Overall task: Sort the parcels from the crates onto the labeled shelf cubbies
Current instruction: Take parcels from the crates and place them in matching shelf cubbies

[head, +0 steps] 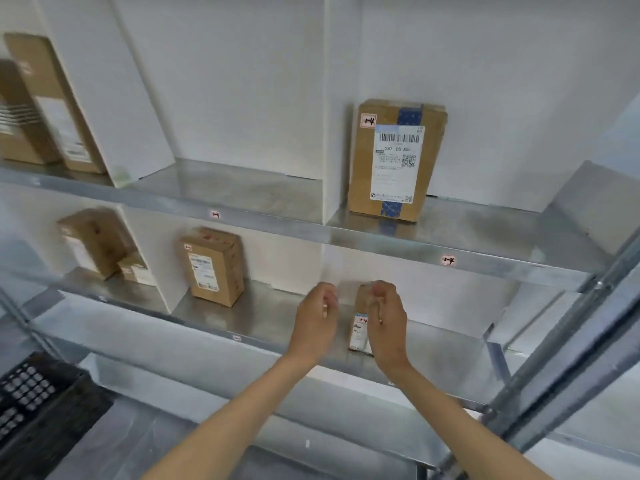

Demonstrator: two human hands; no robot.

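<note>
Small parcel (359, 329), brown with a white label and a red-marked tag, standing upright near the front edge of the lower shelf (270, 320), in the right-hand cubby. Left grip (317, 320), just beside the parcel on its left, apart from it, fingers loosely curled and grasping nothing. Right grip (388, 322), in front of the parcel's right edge and covering part of it; blur makes it impossible to tell whether this grip grasps the parcel or is released. Both forearms reach in from the lower edge of the view.

Middle cubby, same shelf: one upright labelled parcel (213, 266). Left cubby: a taller box (93, 242) with a smaller one beside it. Upper shelf (485, 233): a large parcel (394, 161) with blue tape and a barcode label, upright in the right cubby against the white divider (329, 133); a small red-marked tag (448, 260) on the shelf edge below it. Further boxes (52, 102) stand at far upper left. A black crate (41, 410) sits at lower left; a metal upright (571, 358) crosses at right.
</note>
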